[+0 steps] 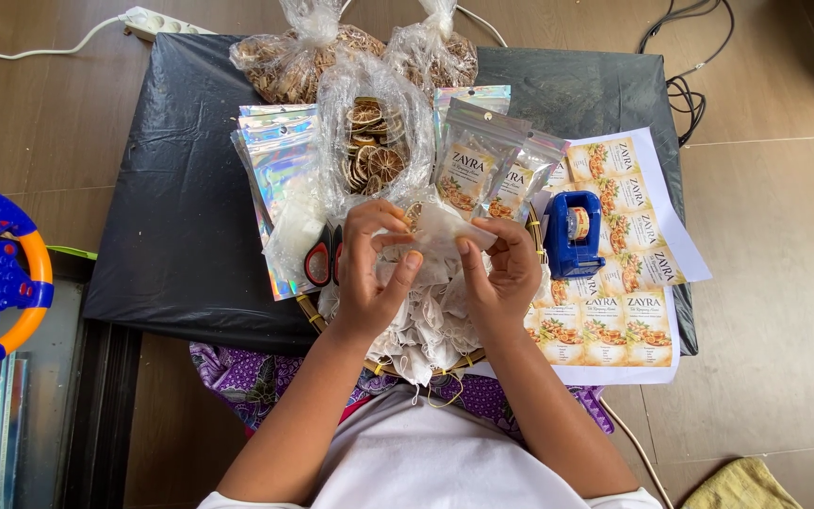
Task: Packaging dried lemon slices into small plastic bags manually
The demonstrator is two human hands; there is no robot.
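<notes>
Centre of frame: left hand [369,273] and right hand [499,278] both pinch one small white pouch [440,231], held between them above a heap of like pouches [426,325] in a woven tray [317,319]. The pouch's long axis runs left-right, mouth toward the left hand, whose fingers touch a dried citrus slice [414,215] at its upper edge. Just beyond: an open bag of slices [374,141], foil packets [280,160], labelled packets [478,165]. Right of centre: blue tape dispenser [572,234] on label sheets [614,320]. Nothing blocks the hands.
</notes>
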